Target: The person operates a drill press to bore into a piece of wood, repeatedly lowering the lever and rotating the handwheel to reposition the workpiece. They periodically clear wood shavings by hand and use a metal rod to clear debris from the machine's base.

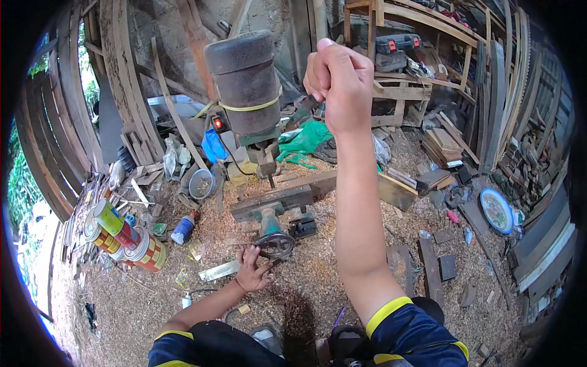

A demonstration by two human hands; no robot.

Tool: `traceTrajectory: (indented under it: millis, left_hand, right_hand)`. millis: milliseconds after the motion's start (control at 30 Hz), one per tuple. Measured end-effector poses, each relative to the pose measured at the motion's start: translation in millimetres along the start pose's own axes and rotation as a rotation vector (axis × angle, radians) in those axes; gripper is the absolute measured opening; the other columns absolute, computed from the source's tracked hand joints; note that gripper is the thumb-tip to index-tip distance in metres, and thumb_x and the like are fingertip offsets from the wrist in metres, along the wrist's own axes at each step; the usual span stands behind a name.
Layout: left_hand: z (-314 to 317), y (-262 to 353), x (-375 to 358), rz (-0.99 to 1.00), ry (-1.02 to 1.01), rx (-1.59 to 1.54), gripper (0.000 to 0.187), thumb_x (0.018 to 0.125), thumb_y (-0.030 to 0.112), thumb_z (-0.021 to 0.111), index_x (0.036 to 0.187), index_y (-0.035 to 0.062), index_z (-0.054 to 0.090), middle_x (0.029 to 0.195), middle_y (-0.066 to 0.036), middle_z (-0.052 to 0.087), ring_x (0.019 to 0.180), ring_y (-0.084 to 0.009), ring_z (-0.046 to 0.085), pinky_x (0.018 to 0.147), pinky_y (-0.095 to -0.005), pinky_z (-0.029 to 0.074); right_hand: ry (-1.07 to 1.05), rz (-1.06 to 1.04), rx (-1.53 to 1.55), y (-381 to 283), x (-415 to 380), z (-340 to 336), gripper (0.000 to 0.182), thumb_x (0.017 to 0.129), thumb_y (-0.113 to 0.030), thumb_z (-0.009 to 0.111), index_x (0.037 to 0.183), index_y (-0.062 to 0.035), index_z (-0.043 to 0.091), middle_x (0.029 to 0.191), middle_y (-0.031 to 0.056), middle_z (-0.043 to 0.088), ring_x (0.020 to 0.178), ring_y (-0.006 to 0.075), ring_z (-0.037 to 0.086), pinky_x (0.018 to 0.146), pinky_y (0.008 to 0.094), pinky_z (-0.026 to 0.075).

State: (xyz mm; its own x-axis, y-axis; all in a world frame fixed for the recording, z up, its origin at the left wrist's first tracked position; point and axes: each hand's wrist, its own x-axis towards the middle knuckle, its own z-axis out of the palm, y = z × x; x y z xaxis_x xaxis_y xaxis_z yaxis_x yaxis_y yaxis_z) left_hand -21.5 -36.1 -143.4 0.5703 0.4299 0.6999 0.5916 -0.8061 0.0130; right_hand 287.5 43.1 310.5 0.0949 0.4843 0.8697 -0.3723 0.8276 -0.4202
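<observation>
Dark, dusty metal in the drum-like motor housing (pixel 241 82) of an upright machine (pixel 263 158), girdled by a thin yellow strap (pixel 247 109), with a small glowing red switch (pixel 217 123) beside it. Below, a slender bit (pixel 271 181) pointing down toward a heavy, straight-edged clamp (pixel 275 203), matte and dark. Just behind the clamp, near the centre, a long, flat wooden board (pixel 323 182) running rightward behind the raised forearm. In front of the clamp, a round, spoked handwheel (pixel 277 246) of blackened metal.

Left hand (pixel 252 273) low, at the near left rim of the handwheel, fingers bent and loosely spread; cannot tell light touch from firm hold. Right hand (pixel 342 79) high, to the right of the motor housing, fingers curled tight into a fist; cannot tell of anything inside the curl. Navy cloth with yellow bands on both sleeves (pixel 413 330).

Underfoot, a crumbly spread of wood shavings (pixel 147 306). To the left, cylindrical cans (pixel 109 217) and a patterned tub (pixel 148 252), glossy and smooth, near a blue bottle (pixel 183 230) on its side. Behind the machine, crumpled green plastic (pixel 310 137); far right, a round, blue-rimmed basin (pixel 496 211) among rough timber scraps (pixel 443 147).
</observation>
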Motion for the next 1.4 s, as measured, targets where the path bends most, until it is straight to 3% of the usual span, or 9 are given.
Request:
traceTrajectory:
  millis: [167,500,867,933,1067,1133,1167,1267,1400]
  left_hand:
    - [1,-4,-1,0.031,0.05,-0.029,0.056,0.098,0.064,0.05,0.134,0.0231,0.064,0.162,-0.027,0.031,0.15,-0.0447,0.032,0.119,-0.0672,0.01]
    - [9,-8,-24,0.284,-0.259,0.217,0.052,0.087,0.068,0.063,0.13,0.0386,0.068,0.163,-0.021,0.034,0.153,-0.0388,0.028,0.122,-0.066,0.001]
    - [4,-3,-17,0.241,-0.306,0.196,0.052,0.093,0.065,0.057,0.135,0.0369,0.066,0.162,-0.018,0.037,0.153,-0.0356,0.03,0.123,-0.0649,-0.002]
    - [2,-3,-14,0.251,-0.299,0.182,0.052,0.094,0.065,0.055,0.136,0.0355,0.066,0.162,-0.02,0.037,0.153,-0.037,0.031,0.123,-0.0649,-0.001]
    - [0,3,7,0.174,-0.159,0.118,0.053,0.098,0.065,0.048,0.133,0.0314,0.068,0.161,-0.025,0.034,0.152,-0.041,0.03,0.122,-0.0633,0.001]
    - [-1,6,31,0.037,0.074,0.02,0.055,0.101,0.066,0.042,0.13,0.0285,0.07,0.161,-0.026,0.034,0.153,-0.043,0.028,0.123,-0.0618,0.003]
    - [-3,5,47,0.005,0.137,0.001,0.061,0.103,0.065,0.035,0.127,0.0189,0.068,0.16,-0.028,0.034,0.152,-0.0451,0.028,0.122,-0.0608,0.007]
    - [-21,4,102,-0.153,0.252,-0.021,0.066,0.105,0.062,0.031,0.124,0.0097,0.065,0.158,-0.029,0.034,0.15,-0.0461,0.031,0.121,-0.0604,0.013]
    - [-35,4,141,-0.249,0.223,-0.077,0.067,0.106,0.06,0.028,0.122,0.0052,0.063,0.152,-0.026,0.042,0.143,-0.0454,0.039,0.117,-0.0577,0.023]
  right_hand:
    - [-0.026,-0.032,0.124,7,3,-4,0.047,0.103,-0.019,0.058,0.058,-0.005,0.051,0.053,-0.0027,0.045,0.048,0.0055,0.037,0.046,0.0269,0.026]
    - [-0.01,-0.03,0.098,5,0,-4,0.047,0.102,-0.02,0.059,0.058,-0.0048,0.052,0.053,-0.0026,0.045,0.048,0.0057,0.038,0.046,0.0264,0.027]
    - [-0.013,-0.026,0.088,5,0,-3,0.046,0.101,-0.02,0.059,0.058,-0.0045,0.052,0.052,-0.0022,0.045,0.048,0.0061,0.038,0.047,0.0268,0.027]
    - [0.02,-0.02,-0.017,1,0,2,0.05,0.104,-0.024,0.051,0.057,-0.0085,0.04,0.05,0.0002,0.037,0.044,0.0106,0.034,0.046,0.0291,0.028]
    - [0.02,-0.015,-0.02,0,-1,2,0.05,0.104,-0.024,0.052,0.057,-0.0085,0.041,0.05,0.0,0.037,0.044,0.0103,0.035,0.047,0.0289,0.028]
    - [0.051,-0.021,-0.045,0,-3,4,0.051,0.104,-0.023,0.052,0.057,-0.0082,0.04,0.05,0.0001,0.037,0.045,0.0103,0.034,0.047,0.0298,0.027]
    - [0.054,-0.02,-0.046,2,-8,1,0.051,0.104,-0.023,0.052,0.057,-0.0082,0.04,0.05,0.0001,0.037,0.045,0.0103,0.034,0.047,0.0298,0.027]
    - [0.053,-0.054,0.04,8,-51,-10,0.044,0.101,-0.014,0.059,0.059,-0.0046,0.048,0.056,-0.0056,0.042,0.053,0.0035,0.034,0.048,0.0281,0.024]
    - [-0.029,-0.175,-0.028,5,-92,-23,0.041,0.099,-0.006,0.055,0.06,-0.0013,0.045,0.058,-0.0019,0.043,0.054,0.0062,0.036,0.05,0.0291,0.025]
